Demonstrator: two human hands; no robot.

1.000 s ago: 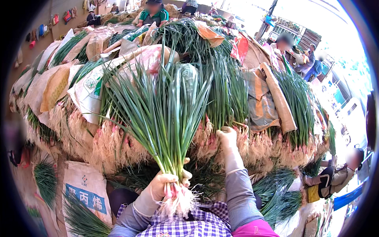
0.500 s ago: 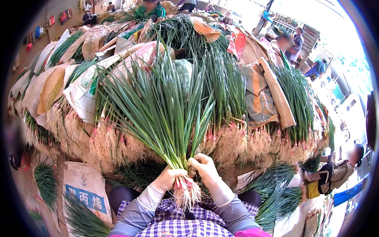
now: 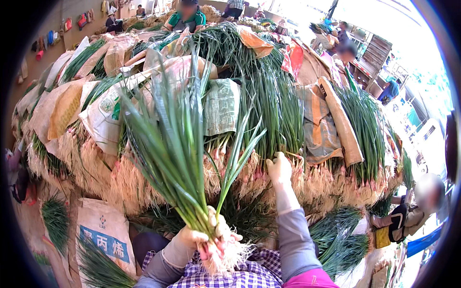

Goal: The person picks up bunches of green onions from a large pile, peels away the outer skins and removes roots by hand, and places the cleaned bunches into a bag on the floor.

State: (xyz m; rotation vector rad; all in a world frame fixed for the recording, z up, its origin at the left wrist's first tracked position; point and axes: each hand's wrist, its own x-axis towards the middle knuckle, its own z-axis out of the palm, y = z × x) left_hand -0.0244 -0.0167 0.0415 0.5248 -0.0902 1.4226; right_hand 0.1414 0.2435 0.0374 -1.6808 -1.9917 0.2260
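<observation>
In my left hand [image 3: 204, 235], gloved in a pale colour, is a bunch of green garlic [image 3: 180, 158], gripped just above the pinkish bulbs. Its long flat leaves fan up and away, and pale roots hang below the fist. A few stalks lean apart to the right. My right hand [image 3: 279, 169], also in a pale glove, reaches forward to the heap of green garlic [image 3: 273, 110]. Its fingers are curled around stalks low on the heap, just above the bulbs and roots; the fingertips are partly hidden.
Sacks, one greenish [image 3: 222, 108] and one grey-orange [image 3: 319, 125], lie over the heap. More bundles [image 3: 338, 240] rest at my right, beside a seated person [image 3: 418, 206]. A white sack [image 3: 105, 235] and loose leaves [image 3: 103, 261] lie at my left. Another person [image 3: 187, 19] is behind the heap.
My right hand has left the bunch and moved forward and right to the heap. My left hand keeps the bunch, now tilted, its leaves swung left and partly blurred.
</observation>
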